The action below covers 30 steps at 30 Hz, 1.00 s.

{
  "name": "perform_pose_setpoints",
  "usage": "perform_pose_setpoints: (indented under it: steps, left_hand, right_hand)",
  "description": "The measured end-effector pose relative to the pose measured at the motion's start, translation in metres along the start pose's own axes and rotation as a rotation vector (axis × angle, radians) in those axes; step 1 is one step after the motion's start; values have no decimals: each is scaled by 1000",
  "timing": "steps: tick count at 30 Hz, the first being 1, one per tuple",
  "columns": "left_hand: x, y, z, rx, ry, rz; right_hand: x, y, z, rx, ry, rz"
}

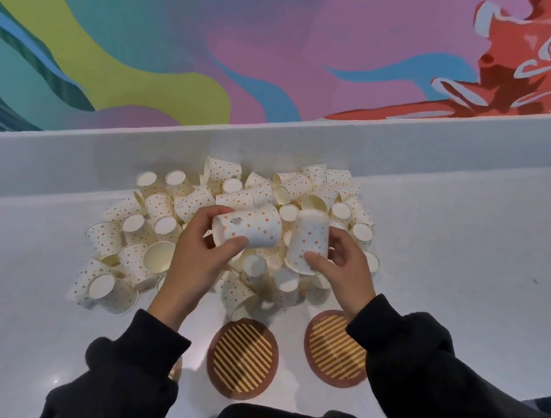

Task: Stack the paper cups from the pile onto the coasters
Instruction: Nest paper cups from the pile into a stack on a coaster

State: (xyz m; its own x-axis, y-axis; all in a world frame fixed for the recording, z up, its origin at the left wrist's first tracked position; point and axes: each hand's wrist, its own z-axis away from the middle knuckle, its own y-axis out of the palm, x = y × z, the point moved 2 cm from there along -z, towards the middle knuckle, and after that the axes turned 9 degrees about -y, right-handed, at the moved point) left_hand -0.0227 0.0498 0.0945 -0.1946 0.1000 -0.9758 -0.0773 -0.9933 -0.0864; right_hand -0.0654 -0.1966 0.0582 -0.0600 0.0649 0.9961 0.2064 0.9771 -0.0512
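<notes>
A pile of white paper cups (155, 212) with coloured dots lies on the white counter, spread from the left to the middle. My left hand (194, 261) grips one dotted cup (249, 226) on its side, above the pile. Beside it, my right hand (342, 267) holds a second cup (308, 241) upside down by its rim. Two round brown coasters with yellow stripes lie near me: one coaster (242, 358) in the middle, the other coaster (332, 348) to its right, partly under my right sleeve. A third coaster's edge (175, 371) peeks out beside my left sleeve.
The counter (460, 273) has a low white back ledge (404, 146) behind the pile. A colourful mural covers the wall beyond. The counter's front right edge (542, 398) shows at the lower right.
</notes>
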Motion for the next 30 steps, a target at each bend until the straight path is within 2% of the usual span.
perform_pose_setpoints:
  steps: [2, 5, 7, 12, 15, 18, 19, 21, 23, 24, 27, 30]
  left_hand:
    - [-2, -1, 0, 65, 3, -102]
    - [1, 3, -3, 147, -60, -77]
    - [4, 7, -7, 155, -115, 63]
    - [5, 27, -8, 177, -283, 610]
    - [6, 38, -3, 217, -316, 704]
    - [7, 38, -4, 188, -333, 756]
    - [7, 35, -5, 158, -338, 706]
    - [6, 30, -3, 111, -296, 345]
    - [7, 32, 1, 169, -220, -58]
    - [7, 35, 2, 220, -197, -174]
    - [5, 43, 5, 310, -149, -236]
    - [3, 44, 4, 275, -180, -71]
  right_hand:
    - [7, 6, -1, -72, 90, -246]
    - [18, 11, -5, -128, 127, -397]
    - [23, 14, -6, -108, 158, -424]
    - [26, 27, 2, -47, 149, -279]
    - [30, 28, 2, -57, 144, -235]
    - [35, 22, 1, -126, 202, -392]
    - [37, 18, -1, -171, 224, -471]
    - [43, 11, -5, -226, 227, -577]
    - [52, 9, -11, -205, 172, -548]
    - [56, 10, -14, -183, 142, -505]
    - [58, 19, -15, -141, 97, -368]
    - [52, 25, -11, -95, 95, -310]
